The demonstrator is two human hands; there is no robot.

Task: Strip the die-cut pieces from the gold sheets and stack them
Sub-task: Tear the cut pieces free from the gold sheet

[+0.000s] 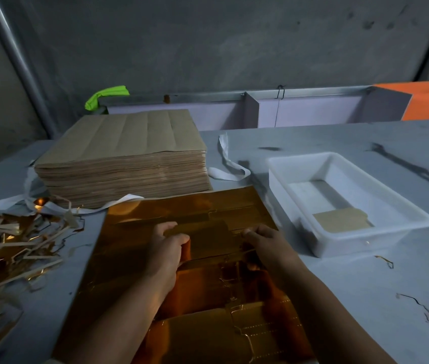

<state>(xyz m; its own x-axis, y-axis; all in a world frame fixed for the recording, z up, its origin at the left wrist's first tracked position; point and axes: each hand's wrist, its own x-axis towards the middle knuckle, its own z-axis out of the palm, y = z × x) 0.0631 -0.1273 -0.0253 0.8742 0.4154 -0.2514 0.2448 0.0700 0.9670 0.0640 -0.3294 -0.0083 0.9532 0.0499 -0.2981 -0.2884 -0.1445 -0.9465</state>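
**Stripping station: one gold sheet in work, both hands on a piece**

1. Gold sheet (134, 232), lower centre of frame. It lies shiny side up on the counter (339, 298), square to the person. The near end shows die-cut outlines and perforations, partly broken out. It is probably laid flat so the counter backs the waste while pieces are pulled free.

2. Die-cut piece (213, 237), centre of frame, a long strip running left to right across the sheet. It appears partly lifted, though I cannot tell whether it is fully free.

3. Left hand (168, 248), fingers curled over the left end of the piece and clamped on it.

4. Right hand (265, 245), fingers closed in a pinch on the right end. Gripping at both ends probably keeps the thin strip from tearing or creasing.

5. Scrap pile (11, 245), left edge of frame. Tangled gold and brown offcuts, kept to the side away from the good pieces.

6. White tray (281, 185), right of centre, just beside the sheet. One stripped piece (339, 219) lies brown side up on its floor. This is the likely stacking spot, hardly begun.

7. Brown stack (124, 153), upper left of centre, touching the sheet's far edge. Presumably further sheets face down, with much work left.

8. White strips (229, 164), loose beside the stack.
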